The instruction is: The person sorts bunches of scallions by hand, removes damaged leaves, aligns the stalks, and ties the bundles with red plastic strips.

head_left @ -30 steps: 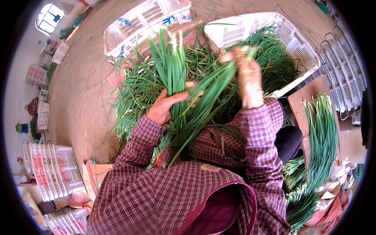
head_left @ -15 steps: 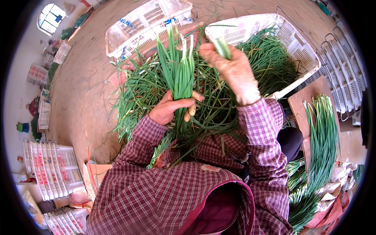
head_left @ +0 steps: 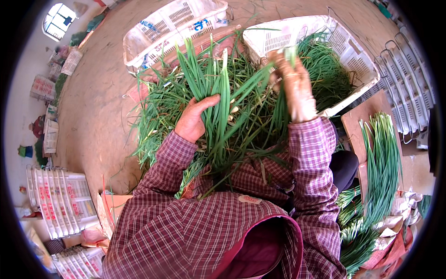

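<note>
Gripping a bunch of green stalks (head_left: 224,88) in the left hand (head_left: 194,120), pale ends up, over the middle of a loose pile (head_left: 162,109), with thumb closed across the front and most fingers hidden behind. Clasping a thinner cluster (head_left: 258,81) in the blurred right hand (head_left: 297,86), curled closed, above the pile's right side. Seated before one white crate (head_left: 211,25) beyond the pile's left and a second crate (head_left: 274,36) holding greens (head_left: 325,69) beyond its right, near stalks laid on a board (head_left: 354,120) farther right of the pile.
</note>
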Action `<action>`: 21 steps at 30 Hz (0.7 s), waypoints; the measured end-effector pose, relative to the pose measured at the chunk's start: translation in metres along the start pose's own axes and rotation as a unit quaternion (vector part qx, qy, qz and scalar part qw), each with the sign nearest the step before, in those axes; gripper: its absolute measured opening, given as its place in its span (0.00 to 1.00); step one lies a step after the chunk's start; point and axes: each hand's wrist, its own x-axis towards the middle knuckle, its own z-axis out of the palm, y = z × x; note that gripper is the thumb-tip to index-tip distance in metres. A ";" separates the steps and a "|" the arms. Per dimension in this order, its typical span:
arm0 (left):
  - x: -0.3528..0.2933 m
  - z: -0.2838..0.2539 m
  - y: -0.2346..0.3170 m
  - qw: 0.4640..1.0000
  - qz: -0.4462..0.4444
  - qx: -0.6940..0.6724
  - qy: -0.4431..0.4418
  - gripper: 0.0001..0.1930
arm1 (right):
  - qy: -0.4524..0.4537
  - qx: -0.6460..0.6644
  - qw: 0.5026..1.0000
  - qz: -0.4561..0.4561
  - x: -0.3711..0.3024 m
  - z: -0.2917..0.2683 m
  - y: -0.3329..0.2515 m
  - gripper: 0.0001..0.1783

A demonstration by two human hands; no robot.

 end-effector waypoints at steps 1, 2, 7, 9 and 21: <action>-0.002 0.001 0.003 1.000 -0.001 -0.001 0.001 0.16 | 0.046 -0.058 0.996 -0.052 0.003 -0.011 -0.005 0.18; -0.005 0.004 0.009 1.000 0.006 -0.005 0.017 0.15 | 0.085 -0.009 0.994 -0.067 0.005 -0.021 -0.013 0.18; -0.003 -0.010 0.013 0.997 0.048 -0.003 0.059 0.16 | 0.115 0.123 0.976 -0.138 0.011 -0.049 -0.033 0.09; -0.004 -0.005 0.012 0.996 0.059 0.013 0.068 0.14 | 0.081 0.027 0.990 -0.111 0.003 -0.032 -0.026 0.15; -0.007 0.027 0.016 0.995 0.086 0.048 0.022 0.16 | -0.101 -0.071 0.992 0.002 -0.006 0.036 -0.004 0.16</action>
